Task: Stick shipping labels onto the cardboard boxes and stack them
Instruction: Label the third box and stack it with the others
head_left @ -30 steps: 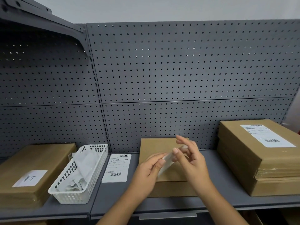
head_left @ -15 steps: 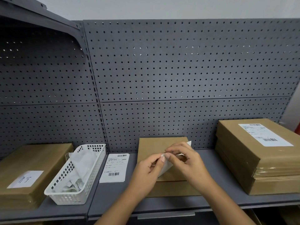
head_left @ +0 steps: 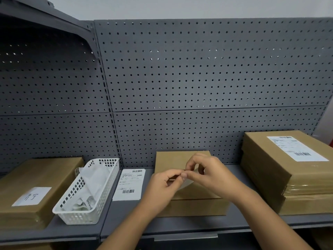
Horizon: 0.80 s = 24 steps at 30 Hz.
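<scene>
Head view: both hands peel a label over the centre cardboard box.
Left hand and right hand meet above the plain box on the grey shelf; each pinches thumb to forefinger on a small pale sheet, likely a label and its backing, other fingers loosely curled. Judgement: separate slowly from one corner, keep the sticky face off the fingers, then lay it flat on the box top, smoothing outward. Spare printed label lies flat left of the box, beside the white basket of crumpled paper. Labelled stack sits at right, well apart; another box stack at far left.
</scene>
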Each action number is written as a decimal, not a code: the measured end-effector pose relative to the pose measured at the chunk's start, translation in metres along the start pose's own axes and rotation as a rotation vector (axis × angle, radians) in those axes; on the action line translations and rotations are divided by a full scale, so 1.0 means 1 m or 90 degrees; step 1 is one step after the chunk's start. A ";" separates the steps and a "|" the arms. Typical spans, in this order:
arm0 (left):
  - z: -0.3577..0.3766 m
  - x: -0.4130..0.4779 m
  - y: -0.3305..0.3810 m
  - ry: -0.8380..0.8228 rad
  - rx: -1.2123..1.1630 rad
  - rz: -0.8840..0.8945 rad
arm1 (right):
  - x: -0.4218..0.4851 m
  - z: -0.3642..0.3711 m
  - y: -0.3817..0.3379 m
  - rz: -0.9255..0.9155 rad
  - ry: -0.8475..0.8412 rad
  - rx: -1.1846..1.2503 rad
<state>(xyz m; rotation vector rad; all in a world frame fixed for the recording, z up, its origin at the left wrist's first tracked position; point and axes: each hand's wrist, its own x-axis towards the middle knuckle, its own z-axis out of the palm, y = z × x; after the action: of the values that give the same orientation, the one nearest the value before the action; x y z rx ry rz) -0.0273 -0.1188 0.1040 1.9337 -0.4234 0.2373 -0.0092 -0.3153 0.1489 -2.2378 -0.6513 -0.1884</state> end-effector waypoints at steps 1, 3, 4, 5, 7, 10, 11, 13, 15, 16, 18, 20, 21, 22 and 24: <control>-0.001 0.000 0.001 -0.001 -0.003 -0.003 | 0.001 -0.001 -0.001 -0.008 -0.013 -0.009; -0.003 0.001 0.002 -0.001 -0.004 -0.008 | 0.002 -0.003 -0.003 -0.031 -0.033 -0.022; -0.004 0.001 0.002 -0.002 -0.003 -0.008 | 0.002 -0.004 -0.004 -0.043 -0.037 -0.032; -0.004 0.001 0.002 -0.002 -0.002 -0.008 | 0.002 -0.005 -0.005 -0.050 -0.038 -0.047; -0.005 0.002 0.002 0.004 0.009 -0.005 | 0.003 -0.006 -0.008 -0.048 -0.032 -0.063; -0.006 0.004 0.003 0.020 0.039 0.009 | 0.002 -0.005 -0.009 -0.037 -0.010 -0.045; -0.005 0.005 0.004 0.026 0.046 0.014 | 0.002 -0.004 -0.008 -0.033 0.002 -0.041; -0.002 0.006 0.006 0.061 0.053 0.007 | 0.001 -0.002 -0.008 -0.016 0.035 -0.024; 0.004 0.008 0.003 0.134 0.095 -0.005 | -0.001 -0.002 -0.008 0.006 0.080 0.018; 0.007 0.008 0.002 0.179 0.136 0.004 | -0.002 -0.002 -0.007 0.016 0.105 0.042; 0.013 0.007 0.000 0.249 0.191 0.025 | -0.003 -0.002 -0.007 0.033 0.170 0.092; 0.018 0.005 0.000 0.292 0.186 0.046 | -0.005 -0.004 -0.007 0.048 0.246 0.147; 0.020 0.004 0.001 0.302 0.178 0.063 | -0.006 -0.006 -0.007 0.052 0.282 0.179; 0.021 0.003 0.003 0.300 0.162 0.080 | -0.006 -0.007 -0.008 0.051 0.314 0.211; 0.022 0.003 0.010 0.261 0.080 0.092 | -0.007 -0.009 -0.010 0.045 0.364 0.262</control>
<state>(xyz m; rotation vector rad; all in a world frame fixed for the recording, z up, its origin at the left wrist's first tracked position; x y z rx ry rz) -0.0292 -0.1435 0.1049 1.9152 -0.2786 0.7554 -0.0198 -0.3190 0.1586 -1.6918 -0.2653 -0.5775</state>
